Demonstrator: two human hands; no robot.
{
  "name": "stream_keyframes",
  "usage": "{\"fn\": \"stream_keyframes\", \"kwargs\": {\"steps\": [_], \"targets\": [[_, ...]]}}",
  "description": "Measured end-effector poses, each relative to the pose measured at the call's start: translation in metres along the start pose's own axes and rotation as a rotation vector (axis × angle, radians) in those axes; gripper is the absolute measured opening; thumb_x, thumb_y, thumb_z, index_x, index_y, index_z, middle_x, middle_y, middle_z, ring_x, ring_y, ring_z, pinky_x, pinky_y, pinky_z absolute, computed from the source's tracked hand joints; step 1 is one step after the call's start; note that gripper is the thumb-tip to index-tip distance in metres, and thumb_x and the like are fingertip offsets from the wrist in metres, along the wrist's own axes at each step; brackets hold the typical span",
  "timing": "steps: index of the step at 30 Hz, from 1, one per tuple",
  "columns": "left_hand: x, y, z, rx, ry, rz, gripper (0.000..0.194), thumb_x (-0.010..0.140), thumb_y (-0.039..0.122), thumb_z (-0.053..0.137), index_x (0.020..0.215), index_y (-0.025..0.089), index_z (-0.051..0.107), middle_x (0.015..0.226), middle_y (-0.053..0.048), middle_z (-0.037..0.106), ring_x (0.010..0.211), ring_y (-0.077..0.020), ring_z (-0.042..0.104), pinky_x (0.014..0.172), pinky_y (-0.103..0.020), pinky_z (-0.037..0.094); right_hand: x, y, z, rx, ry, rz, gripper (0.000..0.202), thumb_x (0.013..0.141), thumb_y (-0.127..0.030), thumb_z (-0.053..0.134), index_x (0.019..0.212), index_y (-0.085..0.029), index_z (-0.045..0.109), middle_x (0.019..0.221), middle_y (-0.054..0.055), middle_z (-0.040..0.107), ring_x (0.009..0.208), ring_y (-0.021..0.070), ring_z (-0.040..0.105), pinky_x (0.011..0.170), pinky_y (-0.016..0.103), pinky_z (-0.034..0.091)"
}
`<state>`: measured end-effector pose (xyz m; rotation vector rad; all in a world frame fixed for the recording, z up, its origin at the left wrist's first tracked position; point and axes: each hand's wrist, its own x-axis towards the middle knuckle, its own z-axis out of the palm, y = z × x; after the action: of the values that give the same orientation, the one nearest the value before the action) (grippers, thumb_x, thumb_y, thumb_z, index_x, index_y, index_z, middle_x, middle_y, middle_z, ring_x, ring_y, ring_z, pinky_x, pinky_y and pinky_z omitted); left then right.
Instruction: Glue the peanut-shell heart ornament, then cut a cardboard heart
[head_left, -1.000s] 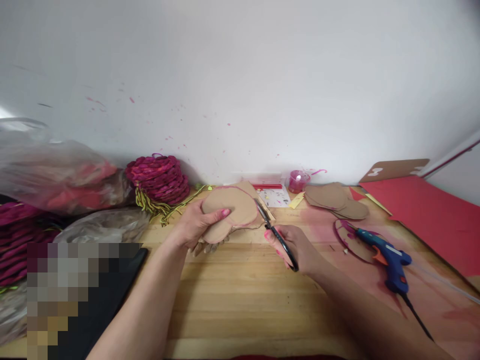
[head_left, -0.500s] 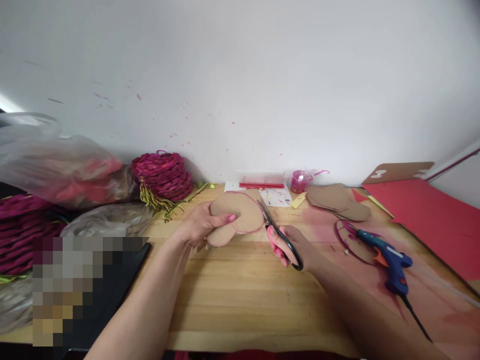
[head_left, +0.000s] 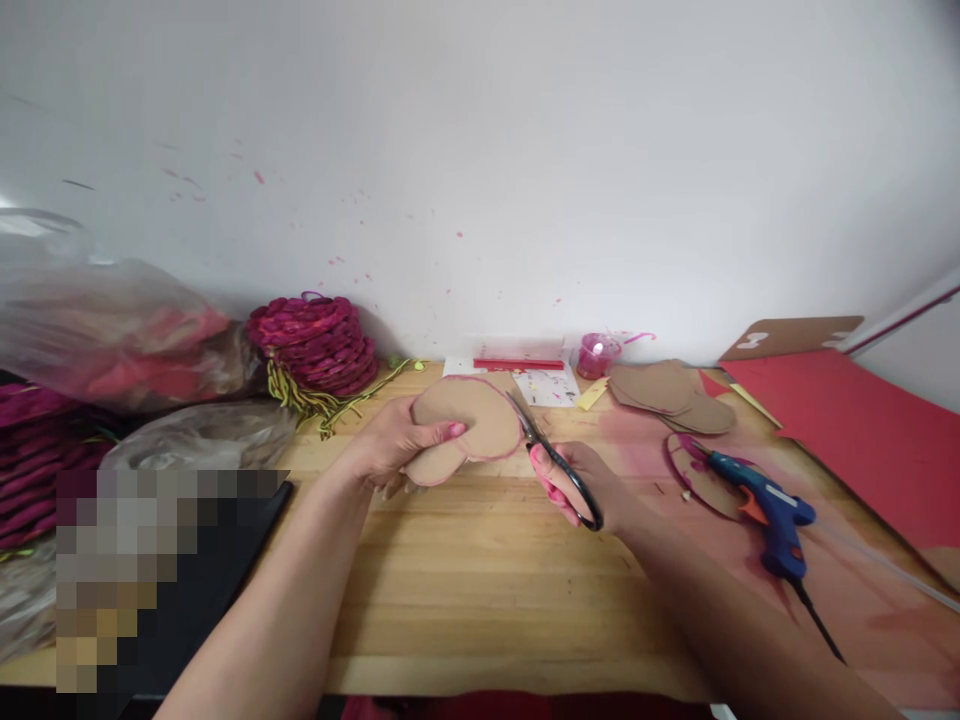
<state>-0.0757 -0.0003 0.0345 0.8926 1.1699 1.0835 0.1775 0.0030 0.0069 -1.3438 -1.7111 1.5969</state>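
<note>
My left hand (head_left: 394, 445) grips a piece of brown cardboard (head_left: 480, 415) by its left side, thumb on top. The cardboard has rounded lobes with a pinkish-purple line along the edge, and is held above the wooden table (head_left: 450, 600). Black-handled scissors (head_left: 562, 470) are in my right hand (head_left: 577, 485), fingers through the loops. Their blades meet the cardboard's right edge near the drawn line. The blades look nearly closed. My left fingers under the cardboard are partly hidden.
To the right lie a blue glue gun (head_left: 780, 515), cut cardboard shapes (head_left: 660, 390) and a red sheet (head_left: 870, 430). A pink cup (head_left: 598, 355) stands by the wall. Leftward are a magenta braided coil (head_left: 315, 345), plastic bags (head_left: 112, 330) and a black flat object (head_left: 217, 590).
The view has shifted slightly, so most things sit a little further left and higher. My hands keep hold of the cardboard and scissors, in nearly the same pose.
</note>
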Motion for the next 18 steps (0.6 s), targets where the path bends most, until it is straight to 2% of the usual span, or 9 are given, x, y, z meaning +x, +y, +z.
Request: {"fn": "stream_keyframes", "kwargs": {"steps": [9,13,18], "targets": [[0.005,-0.005,-0.012,0.049,-0.062,0.014,0.054,0.056,0.036,0.095,0.1,0.011,0.075,0.091,-0.016,0.077,0.064,-0.0199,0.07,0.055,-0.028,0.058,0.002,0.006,0.001,0.016,-0.002,-0.026,0.059,0.082,-0.071,0.059,0.059,-0.022,0.038,0.046,-0.007,0.04,0.031,0.0059,0.038,0.03,0.02,0.03],[0.004,-0.003,-0.006,0.011,-0.057,-0.004,0.055,0.056,0.032,0.095,0.103,0.013,0.074,0.093,-0.011,0.078,0.069,-0.0179,0.071,0.061,-0.026,0.059,0.004,0.005,0.0,0.063,-0.042,-0.041,0.064,0.078,-0.08,0.057,0.061,-0.02,0.041,0.049,-0.006,0.043,0.033,0.0053,0.039,0.032,0.019,0.03],[0.001,-0.002,0.004,0.004,-0.02,-0.027,0.06,0.053,0.034,0.096,0.104,0.012,0.073,0.084,-0.009,0.077,0.064,-0.0173,0.07,0.055,-0.023,0.057,0.005,0.003,-0.003,0.052,-0.055,-0.091,0.069,0.079,-0.086,0.048,0.064,-0.019,0.046,0.051,-0.005,0.044,0.035,0.0059,0.042,0.035,0.02,0.028]]}}
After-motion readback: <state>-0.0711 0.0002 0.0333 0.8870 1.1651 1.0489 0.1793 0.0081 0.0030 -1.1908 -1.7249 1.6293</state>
